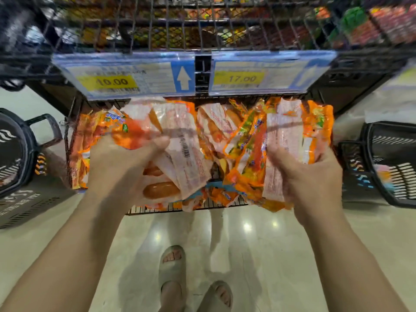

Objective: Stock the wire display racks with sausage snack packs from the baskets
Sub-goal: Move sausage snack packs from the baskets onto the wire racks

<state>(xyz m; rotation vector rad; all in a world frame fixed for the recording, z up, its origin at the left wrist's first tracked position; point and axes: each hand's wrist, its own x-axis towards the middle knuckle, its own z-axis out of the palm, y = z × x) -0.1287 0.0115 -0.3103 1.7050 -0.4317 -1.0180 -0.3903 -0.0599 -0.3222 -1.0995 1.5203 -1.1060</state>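
Orange and white sausage snack packs (216, 131) fill the lower wire rack (171, 209) in front of me. My left hand (121, 163) grips a bunch of the packs at the rack's left half, thumb pressed on a pack (184, 143) with its white back and barcode up. My right hand (308, 174) holds another bunch (286, 136) of packs at the right half, standing them upright. The view is blurred by motion.
An upper wire rack (202, 30) of other snacks hangs above, with price tags 10.00 (112, 82) and 17.00 (242, 78) on its front. Black baskets stand on the floor at left (18, 154) and right (387, 163). My sandalled feet (175, 278) stand on the shiny tiles.
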